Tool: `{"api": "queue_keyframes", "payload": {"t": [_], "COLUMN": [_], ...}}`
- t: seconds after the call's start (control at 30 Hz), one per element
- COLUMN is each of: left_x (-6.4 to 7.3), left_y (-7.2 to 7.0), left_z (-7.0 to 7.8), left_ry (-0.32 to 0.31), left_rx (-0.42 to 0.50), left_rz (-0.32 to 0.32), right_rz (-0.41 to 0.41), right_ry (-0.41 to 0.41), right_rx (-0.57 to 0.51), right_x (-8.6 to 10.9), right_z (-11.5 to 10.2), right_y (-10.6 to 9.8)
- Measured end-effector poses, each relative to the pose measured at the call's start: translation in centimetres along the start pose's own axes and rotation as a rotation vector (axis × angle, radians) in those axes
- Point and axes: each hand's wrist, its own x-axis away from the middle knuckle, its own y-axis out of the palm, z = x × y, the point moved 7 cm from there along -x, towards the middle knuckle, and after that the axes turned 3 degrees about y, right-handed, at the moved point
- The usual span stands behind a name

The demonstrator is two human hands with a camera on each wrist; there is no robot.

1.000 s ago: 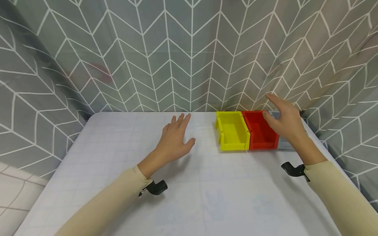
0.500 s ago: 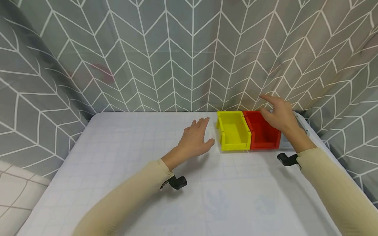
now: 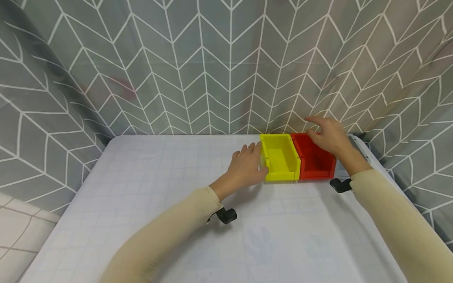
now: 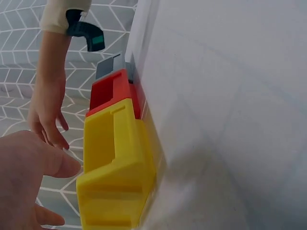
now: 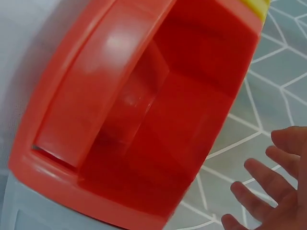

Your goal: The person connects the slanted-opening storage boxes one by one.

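A yellow bin [image 3: 281, 157], a red bin [image 3: 315, 159] and a grey bin [image 3: 341, 169] stand side by side at the back right of the table, open at the top. Inside the yellow and red ones I see only bare walls and floor. My left hand [image 3: 246, 167] is at the yellow bin's left side, fingers spread, thumb right at its front left corner. Over the red and grey bins hovers my right hand [image 3: 329, 135], fingers extended toward the left; it partly hides both. In the right wrist view its spread fingers [image 5: 259, 187] lie beyond the red bin's rim.
The white table [image 3: 159, 169] carries a faint grid and pale blue marks. A grey curtain [image 3: 212, 67] with white zigzag lines hangs along its back and both sides. Each wrist bears a small black camera [image 3: 226, 215].
My left hand has moved right across the table up to the yellow bin. The right hand has shifted slightly left over the red bin. The bins stay in place.
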Motion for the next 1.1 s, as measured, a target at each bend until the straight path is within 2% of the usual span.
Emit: {"api": "queue_keyframes", "payload": {"t": [0.13,0.3,0.4,0.6,0.73,0.87,0.97,1.1], "left_x": [-0.5,-1.1,-1.7,-2.6,-2.9,-3.1,-3.1,-3.1], "left_y": [0.6,1.5,1.9,2.5,2.6,2.8,2.9,3.3], "left_z": [1.0,1.8,2.0,1.5,1.2,1.0,0.9,0.4], "left_ry": [0.004,-0.028,-0.065,-0.156,-0.173,-0.178,-0.191,-0.236], "left_rx": [-0.032,-0.123,-0.106,-0.044,-0.059,-0.024,0.028,0.161], "left_rz": [-0.009,-0.019,-0.027,-0.08,-0.085,-0.093,-0.112,-0.128], "right_rz": [-0.094,-0.245,-0.289,-0.311,-0.321,-0.336,-0.343,-0.339], "right_ry": [0.0,-0.005,0.019,0.028,0.013,0.022,0.051,0.064], "right_rx": [-0.005,0.056,0.091,0.124,0.137,0.152,0.138,0.122], "right_x": [-0.6,-1.1,-1.3,-1.9,-2.1,-2.3,-2.4,-2.5], "right_z": [0.8,1.3,1.6,2.0,2.5,3.2,3.7,3.9], "right_y": [1.1,2.8,3.5,4.3,4.7,5.0,5.1,5.2]}}
